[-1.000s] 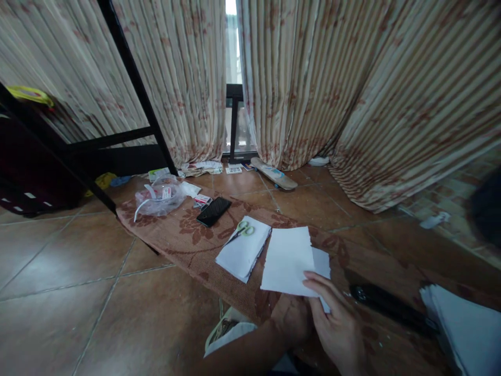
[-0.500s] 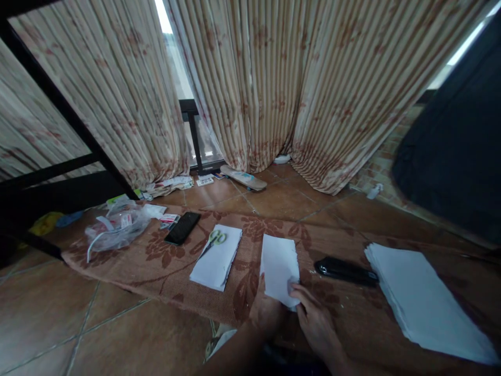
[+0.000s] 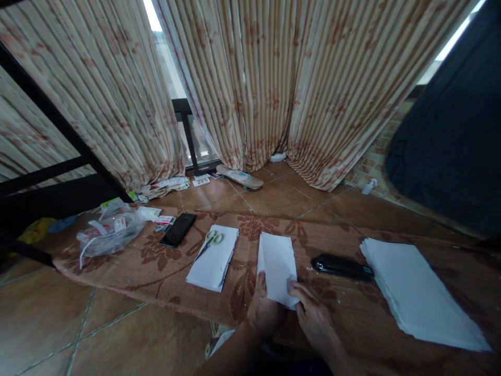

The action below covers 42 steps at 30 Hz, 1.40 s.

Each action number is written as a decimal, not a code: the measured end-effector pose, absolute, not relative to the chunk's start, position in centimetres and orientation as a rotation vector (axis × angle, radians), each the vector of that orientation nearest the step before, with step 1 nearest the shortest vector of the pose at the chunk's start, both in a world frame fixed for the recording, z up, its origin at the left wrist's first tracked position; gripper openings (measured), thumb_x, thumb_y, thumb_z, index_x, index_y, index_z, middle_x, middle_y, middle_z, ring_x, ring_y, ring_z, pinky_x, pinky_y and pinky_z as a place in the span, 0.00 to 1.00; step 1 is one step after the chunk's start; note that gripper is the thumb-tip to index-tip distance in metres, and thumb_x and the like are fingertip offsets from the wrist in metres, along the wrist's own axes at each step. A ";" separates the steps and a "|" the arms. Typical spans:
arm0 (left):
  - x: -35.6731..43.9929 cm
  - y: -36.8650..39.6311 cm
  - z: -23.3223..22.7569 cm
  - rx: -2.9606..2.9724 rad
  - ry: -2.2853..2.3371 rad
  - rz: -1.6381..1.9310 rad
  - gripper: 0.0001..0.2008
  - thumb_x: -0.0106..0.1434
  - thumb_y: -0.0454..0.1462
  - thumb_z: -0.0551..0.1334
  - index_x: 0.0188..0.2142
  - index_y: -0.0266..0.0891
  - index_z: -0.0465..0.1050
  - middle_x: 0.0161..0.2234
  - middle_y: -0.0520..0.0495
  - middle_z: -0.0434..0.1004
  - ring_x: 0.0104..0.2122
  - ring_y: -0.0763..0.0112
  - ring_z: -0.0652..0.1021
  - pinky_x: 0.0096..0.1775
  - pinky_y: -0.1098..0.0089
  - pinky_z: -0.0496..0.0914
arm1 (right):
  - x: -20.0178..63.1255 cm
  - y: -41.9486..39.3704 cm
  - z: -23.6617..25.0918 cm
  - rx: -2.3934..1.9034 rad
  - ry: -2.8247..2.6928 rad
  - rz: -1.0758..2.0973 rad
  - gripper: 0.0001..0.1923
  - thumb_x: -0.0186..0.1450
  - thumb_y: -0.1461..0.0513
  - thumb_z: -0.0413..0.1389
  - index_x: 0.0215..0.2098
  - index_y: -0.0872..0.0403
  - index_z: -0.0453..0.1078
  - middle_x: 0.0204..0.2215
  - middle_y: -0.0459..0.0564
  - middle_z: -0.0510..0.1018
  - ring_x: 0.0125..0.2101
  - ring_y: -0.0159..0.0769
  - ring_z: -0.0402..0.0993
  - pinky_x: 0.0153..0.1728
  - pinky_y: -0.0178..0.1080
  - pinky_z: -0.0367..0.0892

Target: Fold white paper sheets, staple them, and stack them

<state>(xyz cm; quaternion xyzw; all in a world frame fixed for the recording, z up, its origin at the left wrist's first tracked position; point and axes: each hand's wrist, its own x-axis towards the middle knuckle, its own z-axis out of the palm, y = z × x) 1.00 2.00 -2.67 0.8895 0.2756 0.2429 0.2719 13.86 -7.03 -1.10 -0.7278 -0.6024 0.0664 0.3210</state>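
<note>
A small white sheet of paper (image 3: pixel 277 263), seemingly folded or layered, is between my hands over the brown patterned cloth. My left hand (image 3: pixel 265 309) grips its lower left edge, with fingers partly hidden beneath it. My right hand (image 3: pixel 313 312) pinches the lower right edge, thumb and fingertips pressed on the paper. To the left lies a stack of cut white paper (image 3: pixel 217 266) with green-handled scissors (image 3: pixel 211 241) on top. A long black stapler (image 3: pixel 342 266) rests to the right, beside a larger stack of white sheets (image 3: pixel 418 292).
A black phone (image 3: pixel 178 230), some small packets (image 3: pixel 164 221) and a clear plastic bag (image 3: pixel 113 230) lie on the cloth's left part. Beyond the cloth, a skateboard (image 3: pixel 239 177) stands on the tiled floor before long curtains (image 3: pixel 254 78). A dark metal frame (image 3: pixel 58 115) rises at left.
The whole view has shifted slightly, so things appear a little further left. Both hands keep their hold on the paper, and its left side shows a slightly clearer fold or raised edge.
</note>
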 end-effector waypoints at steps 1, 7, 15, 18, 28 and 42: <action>0.9 2.0 -2.3 2.412 0.746 0.650 0.22 0.60 0.33 0.54 0.54 0.38 0.65 0.53 0.39 0.68 0.57 0.47 0.64 0.57 0.40 0.53 | 13.8 -7.0 -1.1 -1.909 -1.586 0.168 0.18 0.57 0.72 0.44 0.36 0.50 0.71 0.47 0.49 0.76 0.49 0.38 0.70 0.51 0.43 0.66; 1.0 2.2 0.0 2.398 0.724 0.699 0.19 0.60 0.33 0.56 0.51 0.37 0.68 0.50 0.38 0.70 0.54 0.51 0.67 0.57 0.46 0.60 | 13.9 -6.9 -1.2 -1.923 -1.631 0.153 0.18 0.58 0.71 0.44 0.37 0.51 0.72 0.46 0.50 0.76 0.49 0.39 0.70 0.51 0.44 0.66; -1.1 4.2 -0.3 1.942 1.062 0.980 0.16 0.65 0.32 0.49 0.50 0.37 0.67 0.48 0.41 0.72 0.50 0.63 0.72 0.53 0.59 0.67 | 14.0 -6.9 -1.0 -1.915 -1.630 0.158 0.24 0.53 0.74 0.44 0.39 0.50 0.74 0.47 0.49 0.76 0.51 0.39 0.67 0.53 0.46 0.64; -1.5 4.9 0.7 1.919 1.184 1.089 0.15 0.66 0.33 0.49 0.49 0.38 0.67 0.49 0.41 0.71 0.51 0.62 0.71 0.53 0.57 0.66 | 14.0 -6.9 -1.0 -1.929 -1.631 0.159 0.24 0.54 0.75 0.43 0.38 0.51 0.74 0.47 0.48 0.77 0.51 0.40 0.67 0.53 0.46 0.64; 3.5 3.6 -0.2 2.617 0.730 0.556 0.19 0.61 0.30 0.53 0.53 0.32 0.64 0.56 0.36 0.64 0.59 0.57 0.61 0.59 0.56 0.59 | 14.1 -7.1 -0.6 -1.984 -1.692 0.125 0.25 0.56 0.74 0.43 0.42 0.51 0.74 0.46 0.49 0.77 0.50 0.40 0.67 0.52 0.44 0.62; 3.4 3.4 -1.3 2.731 0.740 0.575 0.20 0.64 0.30 0.48 0.54 0.29 0.64 0.56 0.36 0.64 0.59 0.57 0.61 0.59 0.56 0.58 | 19.8 5.4 3.1 -2.396 -1.647 0.183 0.14 0.61 0.70 0.49 0.42 0.55 0.71 0.37 0.52 0.80 0.39 0.36 0.76 0.42 0.33 0.62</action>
